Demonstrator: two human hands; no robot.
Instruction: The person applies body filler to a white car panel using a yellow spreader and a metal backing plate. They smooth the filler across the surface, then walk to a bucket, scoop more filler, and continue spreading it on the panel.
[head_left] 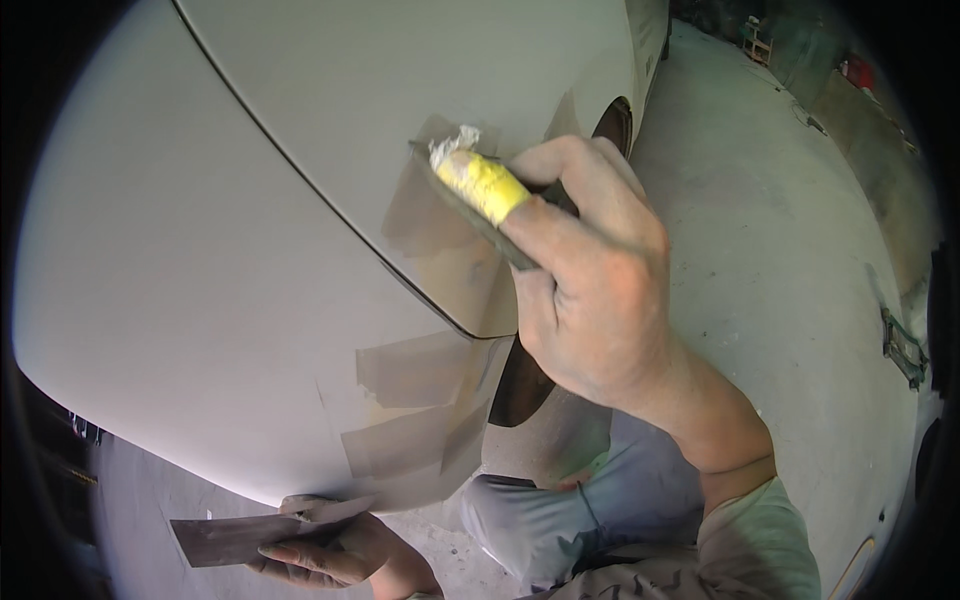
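The fingers (545,225) of the right hand (605,275) are bent in and pinch a thin, dark blade (514,248), with hardly any gap left between them. One finger wears a yellow wrap (485,190), with white, ragged stuff (455,145) at its tip; I cannot tell if that is paste or torn wrap. The car (250,300) fills the left and the top, and the blade is up in front of a brown patch (408,215) on it, above the dark line (330,205) where two parts meet. I cannot tell if the blade touches the car. Down low, the fingers of the left hand (345,555) are closed on a flat, dark plate (215,540), some over it and some under it, just by the bottom edge of the car. How far along is it? I think about half way. The top patch has brown on it, and below the line a brown square (405,372) and a brown strip (395,450) are laid on too, with paler bits between them. The edges are easy to see and the colours do not match, so making it all smooth and even looks like the part that is left.
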